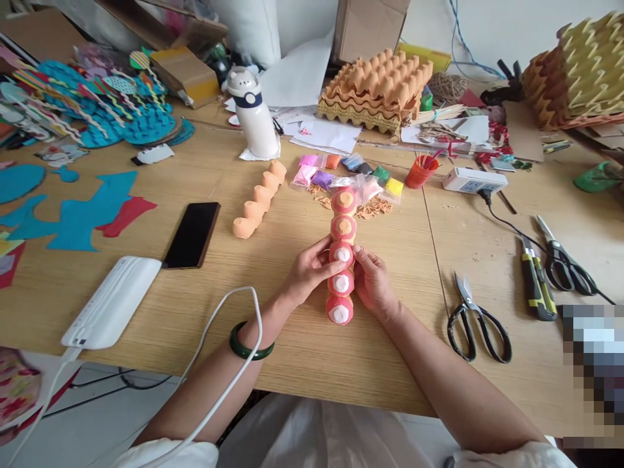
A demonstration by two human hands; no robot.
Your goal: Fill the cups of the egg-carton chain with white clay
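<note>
Between my two hands is a strip cut from an egg carton (340,284), its cups covered in pinkish red. White blobs sit on the three nearer cup tops; the two farther tops show bare orange. My left hand (312,270) grips the strip from the left, its thumb lying by the middle cup. From the right, my right hand (374,279) pinches the same strip at that cup's edge. A second, plain orange egg-carton strip (260,200) lies on the table to the left. Small bags of coloured clay (322,179) and orange scraps (374,208) lie just beyond the held strip.
Scissors (472,318), a utility knife (537,279) and a power strip (474,180) are on the right. A phone (192,234), a white power bank (114,302) and blue cut-outs (82,214) lie left. A white cable (251,325) crosses over my left forearm. Egg trays (373,91) stand behind.
</note>
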